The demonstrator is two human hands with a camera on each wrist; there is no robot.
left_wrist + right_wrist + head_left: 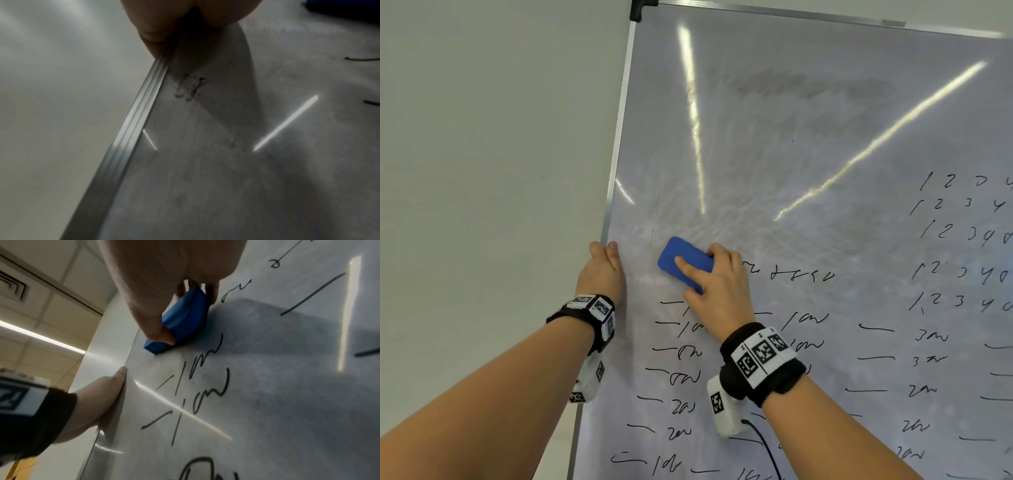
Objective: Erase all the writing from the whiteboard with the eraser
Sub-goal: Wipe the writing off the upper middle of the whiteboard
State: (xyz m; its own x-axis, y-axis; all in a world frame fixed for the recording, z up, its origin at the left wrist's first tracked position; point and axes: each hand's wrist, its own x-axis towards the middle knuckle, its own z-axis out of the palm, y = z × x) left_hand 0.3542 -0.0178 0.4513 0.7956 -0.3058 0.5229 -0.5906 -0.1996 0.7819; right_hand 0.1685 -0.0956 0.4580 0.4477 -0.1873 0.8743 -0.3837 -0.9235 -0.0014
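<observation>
A blue eraser [681, 262] lies flat against the whiteboard [808, 144] near its left side. My right hand [717, 284] grips it, thumb on one long side and fingers on the other; in the right wrist view the eraser [185, 318] is pinched the same way. My left hand [602, 270] holds the board's metal left frame [616, 144], thumb on the front. Black handwriting [959, 240] covers the right part and rows of scribbles [681, 377] fill the lower part. The upper left area is wiped, with grey smears.
A plain white wall [482, 154] lies left of the board. A black corner cap [642, 8] sits at the board's top left. Ceiling lights reflect as bright streaks [693, 113] on the surface. A cable [767, 448] hangs from my right wrist camera.
</observation>
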